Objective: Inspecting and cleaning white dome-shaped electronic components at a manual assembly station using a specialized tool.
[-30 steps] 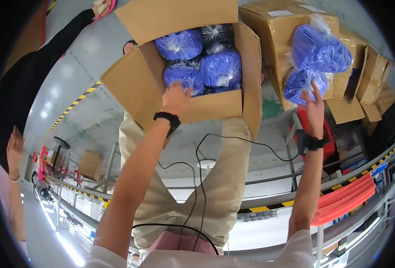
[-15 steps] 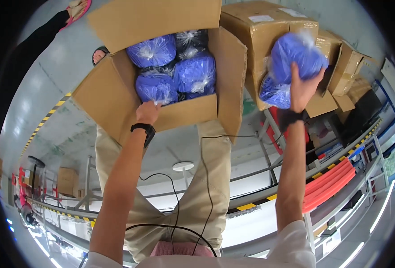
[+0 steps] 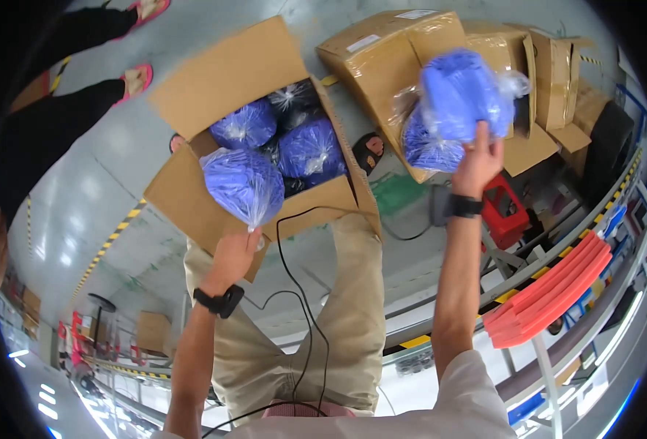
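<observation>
My left hand is closed on the gathered end of a clear plastic bag of blue items, raised at the near left corner of an open cardboard box. Inside the box lie another blue bag, a blue bag on the right and a dark bag at the back. My right hand grips a bulging blue bag from its near side, its fingers partly hidden. Just behind and left of that hand, one more blue bag sits against a taped carton.
The taped carton stands right of the open box, with open cartons beyond. A red stool and a rack with orange-red strips are at the right. Another person's legs are at the left. Black cables hang before me.
My left hand has pulled the near left blue bag up and toward me, out of the box. The right-hand bag has shifted slightly left in view. A second leg of the other person now shows.
</observation>
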{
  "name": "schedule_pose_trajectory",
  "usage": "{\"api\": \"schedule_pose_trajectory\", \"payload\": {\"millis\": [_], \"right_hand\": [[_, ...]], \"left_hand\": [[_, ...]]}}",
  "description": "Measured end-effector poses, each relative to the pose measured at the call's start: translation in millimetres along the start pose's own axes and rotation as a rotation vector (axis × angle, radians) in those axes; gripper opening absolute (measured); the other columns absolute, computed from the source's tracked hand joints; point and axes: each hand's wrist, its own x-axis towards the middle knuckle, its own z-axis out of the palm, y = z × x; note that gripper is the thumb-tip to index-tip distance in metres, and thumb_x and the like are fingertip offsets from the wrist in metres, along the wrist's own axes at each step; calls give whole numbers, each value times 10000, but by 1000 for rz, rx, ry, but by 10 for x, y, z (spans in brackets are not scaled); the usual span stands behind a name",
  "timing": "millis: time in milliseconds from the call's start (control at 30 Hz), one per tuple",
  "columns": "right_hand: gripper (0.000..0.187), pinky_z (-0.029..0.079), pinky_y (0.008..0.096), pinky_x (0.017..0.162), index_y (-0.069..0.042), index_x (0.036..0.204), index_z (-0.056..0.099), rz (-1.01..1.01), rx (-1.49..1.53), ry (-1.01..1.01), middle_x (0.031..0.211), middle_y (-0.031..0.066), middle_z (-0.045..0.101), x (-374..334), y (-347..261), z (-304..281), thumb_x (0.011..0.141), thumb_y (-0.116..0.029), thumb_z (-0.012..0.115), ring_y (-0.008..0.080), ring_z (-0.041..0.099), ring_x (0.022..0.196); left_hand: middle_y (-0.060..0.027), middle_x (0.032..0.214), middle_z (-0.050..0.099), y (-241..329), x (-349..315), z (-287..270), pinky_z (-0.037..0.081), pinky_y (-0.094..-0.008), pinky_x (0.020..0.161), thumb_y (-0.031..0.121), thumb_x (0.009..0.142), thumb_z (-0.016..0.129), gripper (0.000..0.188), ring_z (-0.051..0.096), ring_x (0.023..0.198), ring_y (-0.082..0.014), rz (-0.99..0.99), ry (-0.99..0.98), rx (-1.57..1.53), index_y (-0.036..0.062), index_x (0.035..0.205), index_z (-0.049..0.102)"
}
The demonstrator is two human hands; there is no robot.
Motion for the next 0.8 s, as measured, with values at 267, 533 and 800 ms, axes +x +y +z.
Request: {"api": "schedule_pose_trajectory", "payload": {"millis": [267, 533, 800], "right_hand": [[725, 450, 364, 1010, 38, 1490, 261, 291, -129, -406, 1394, 201, 487, -704, 361, -176, 900, -81, 664, 259, 534, 1227], [979, 264, 398, 1151, -25, 1545, 186, 526, 941, -981, 1556, 140, 301, -1456, -741, -855, 885, -632, 579, 249, 320, 1417], [882, 257, 345, 1147, 12, 1522, 219, 108, 642, -188, 1522, 133, 349, -259, -999, -1239, 921, -486, 630, 225, 321, 1398]], "left_hand": [[-201, 646, 569, 1739, -509, -1152, 394, -458, 551, 224, 988, 505, 332, 561, 622, -408, -8, 31, -19, -5, 768, 600], [-170, 763, 634, 3692, -472, -1081, 469, -442, 660, 153, 896, 636, 156, 596, 687, -409, 561, -238, -104, -2, 904, 636], [-126, 573, 512, 4970, 486, -389, 401, -382, 519, 226, 1003, 483, 306, 524, 516, -341, 764, -83, -218, -3, 823, 579]]}}
